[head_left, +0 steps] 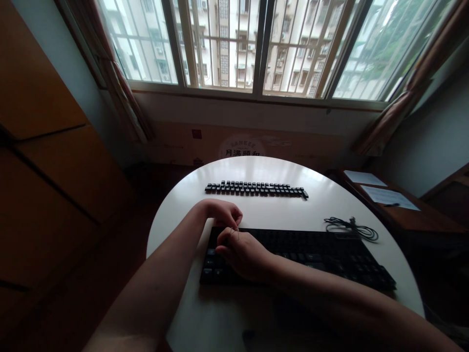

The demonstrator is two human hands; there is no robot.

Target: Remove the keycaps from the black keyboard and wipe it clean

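Observation:
A black keyboard (315, 254) lies across the near part of a round white table (256, 171). My right hand (240, 254) rests on its left end, fingers curled shut around a thin wire tool (234, 233) that sticks up from the fist. My left hand (223, 214) hovers just behind the keyboard's left corner, fingers pinched together close to the wire tool's top; what it holds, if anything, is too small to name. Several loose black keycaps (256, 188) are lined up in rows farther back on the table.
A coiled black cable (350, 227) lies at the keyboard's far right. A side desk with sheets of paper (388, 196) and a pen stands to the right. A wooden cabinet (47, 161) fills the left; a barred window (256, 44) spans the wall ahead.

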